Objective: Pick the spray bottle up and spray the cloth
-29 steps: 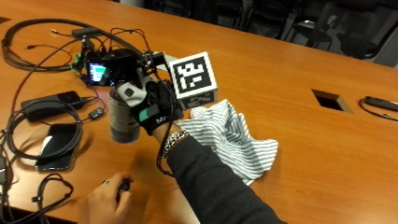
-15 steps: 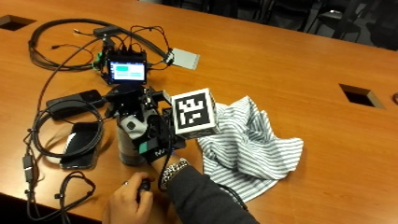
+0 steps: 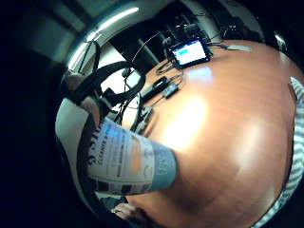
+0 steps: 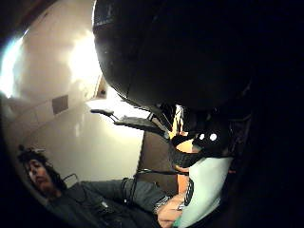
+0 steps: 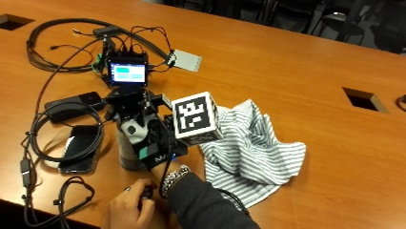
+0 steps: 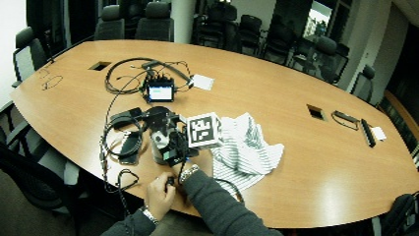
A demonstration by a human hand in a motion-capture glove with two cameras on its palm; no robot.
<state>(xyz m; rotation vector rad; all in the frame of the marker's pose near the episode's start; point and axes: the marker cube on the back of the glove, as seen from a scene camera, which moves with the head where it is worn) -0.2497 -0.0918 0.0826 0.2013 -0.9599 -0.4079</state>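
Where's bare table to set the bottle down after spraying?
Free: the wood beyond the striped cloth, toward the rectangular table cutout, and the stretch between the cloth and the white card. Crowded: the side of the spray bottle away from the cloth, with phone, cable loops and small screen.

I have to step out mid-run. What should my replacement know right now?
Gloved right hand grips the spray bottle, which seems to stand upright on the table, left of the striped cloth. Bare hand rests at the table's near edge. Cloth lies crumpled beside the bottle, apparently apart from it.
Done: bottle grasped.
Left: lift it, aim at the cloth, spray.
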